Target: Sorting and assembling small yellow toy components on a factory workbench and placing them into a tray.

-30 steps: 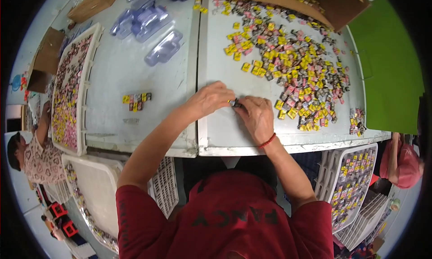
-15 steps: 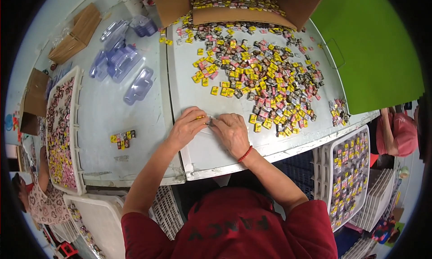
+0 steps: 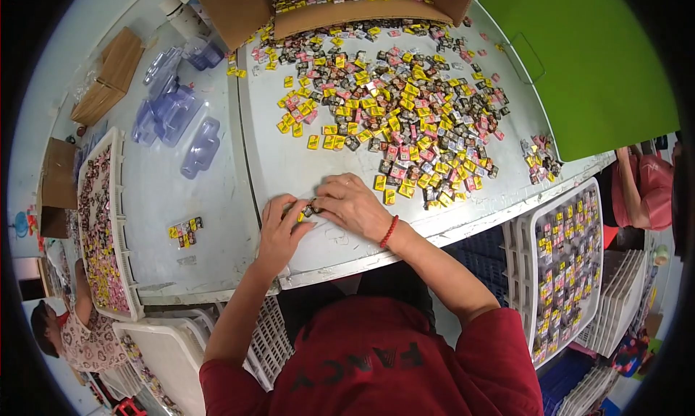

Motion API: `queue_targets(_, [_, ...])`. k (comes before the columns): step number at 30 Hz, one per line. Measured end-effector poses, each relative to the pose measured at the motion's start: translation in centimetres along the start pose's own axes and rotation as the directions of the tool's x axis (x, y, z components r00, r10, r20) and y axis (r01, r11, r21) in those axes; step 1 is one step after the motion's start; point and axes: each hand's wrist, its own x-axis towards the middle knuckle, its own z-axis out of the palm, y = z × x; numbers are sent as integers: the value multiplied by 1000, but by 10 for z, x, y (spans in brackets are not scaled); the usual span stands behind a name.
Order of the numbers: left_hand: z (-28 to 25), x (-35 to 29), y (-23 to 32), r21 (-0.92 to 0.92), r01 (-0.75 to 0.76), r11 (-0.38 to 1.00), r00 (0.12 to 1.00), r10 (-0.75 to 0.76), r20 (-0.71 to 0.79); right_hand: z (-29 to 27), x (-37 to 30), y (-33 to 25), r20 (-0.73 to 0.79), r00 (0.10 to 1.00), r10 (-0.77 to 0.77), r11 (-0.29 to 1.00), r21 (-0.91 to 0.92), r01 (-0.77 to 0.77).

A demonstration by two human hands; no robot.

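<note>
Close to the table's front edge, my left hand (image 3: pixel 281 231) and my right hand (image 3: pixel 355 208) meet over a few small wrapped cubes (image 3: pixel 310 211) in black and yellow. My left thumb and fingers pinch them from the left. My right fingers close on them from the other side and hide part of them. Further left lies a joined cluster of such cubes (image 3: pixel 187 233), yellow, black and pink. A large loose pile of yellow, pink and black cubes (image 3: pixel 405 119) spreads beyond my hands to the right.
Clear bluish plastic trays (image 3: pixel 200 148) lie at the far left. A cardboard box (image 3: pixel 369 12) of cubes opens onto the pile. A white crate (image 3: pixel 119 221) stands left, a filled rack (image 3: pixel 565 271) right, beside a green board (image 3: pixel 579 69). Another person (image 3: pixel 79 333) works at left.
My view has shifted, so the table contents sit further left and higher. My left fingers have spread somewhat, and the black and yellow cubes between my hands show more plainly.
</note>
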Motion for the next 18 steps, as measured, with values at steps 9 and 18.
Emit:
queue_targets(9, [34,117,29,-56,-165,985,985,167,41,-95,36,118,-357,889,286,667,-592,-453])
queue_targets(18, [83,194,-10,214,-225,951,973,229,8,-111,17,137,-229,929,290,795,-484,-367])
